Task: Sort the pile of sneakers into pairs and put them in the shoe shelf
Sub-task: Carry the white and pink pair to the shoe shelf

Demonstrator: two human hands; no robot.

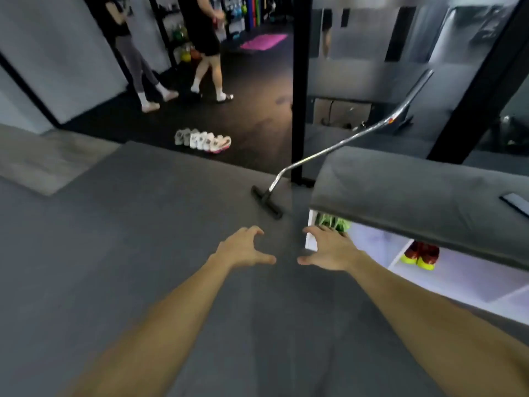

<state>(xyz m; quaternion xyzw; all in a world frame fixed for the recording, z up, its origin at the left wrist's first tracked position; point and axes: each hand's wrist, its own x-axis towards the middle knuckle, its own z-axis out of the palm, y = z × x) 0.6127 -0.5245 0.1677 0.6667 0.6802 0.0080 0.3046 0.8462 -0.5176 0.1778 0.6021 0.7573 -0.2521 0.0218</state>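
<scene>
Green sneakers [335, 222] half-hidden behind right hand [329, 249]

Floor under my arms: matt grey carpet-like mat [137, 224], fine even texture. Beyond it, dark floor [252, 90] with a dull sheen. White shoe shelf [446, 277]: smooth panels, faintly glossy. Grey cushion on top [415, 190]: soft matt cloth, slightly napped. Bent silver vacuum tube [337, 143]: polished metal, bright reflections; its black floor head [267, 202] looks like matt plastic. Pink mat [263, 41]: matt.
</scene>
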